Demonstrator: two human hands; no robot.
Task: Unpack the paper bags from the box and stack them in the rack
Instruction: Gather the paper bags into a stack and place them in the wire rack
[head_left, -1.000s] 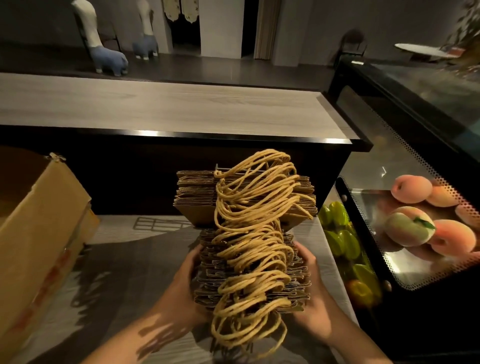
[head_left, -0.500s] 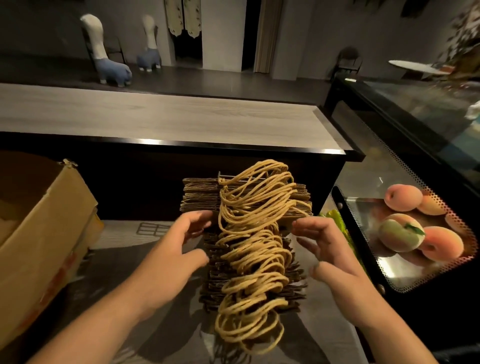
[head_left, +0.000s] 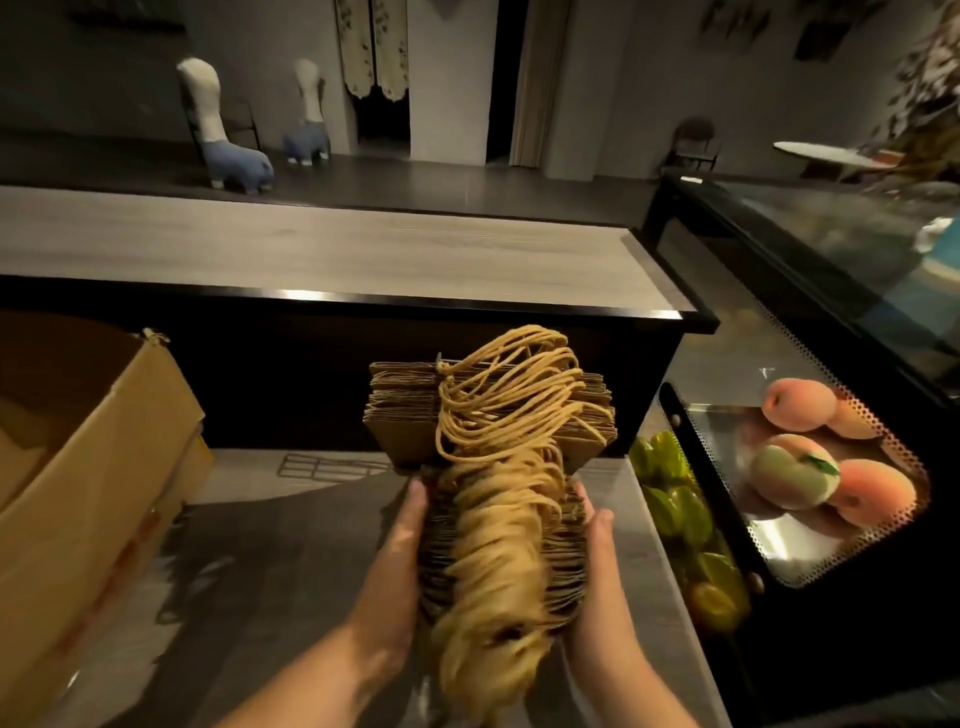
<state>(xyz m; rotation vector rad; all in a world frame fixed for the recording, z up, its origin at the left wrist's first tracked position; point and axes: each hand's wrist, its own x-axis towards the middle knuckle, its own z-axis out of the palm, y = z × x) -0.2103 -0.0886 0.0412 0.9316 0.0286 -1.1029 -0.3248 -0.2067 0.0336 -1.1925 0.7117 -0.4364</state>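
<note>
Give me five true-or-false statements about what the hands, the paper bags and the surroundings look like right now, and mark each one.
1. Both hands press the sides of the nearer bundle of folded brown paper bags with tan twine handles: left hand, right hand. True.
2. The open brown cardboard box sits to the right of the bags. False: it is on the left.
3. Peaches lie on a perforated metal tray in the display case at right. True.
4. A second bundle of bags stands behind the held one. True.
5. The left hand holds only a twine handle. False: its fingers lie along the bundle's side.
</note>
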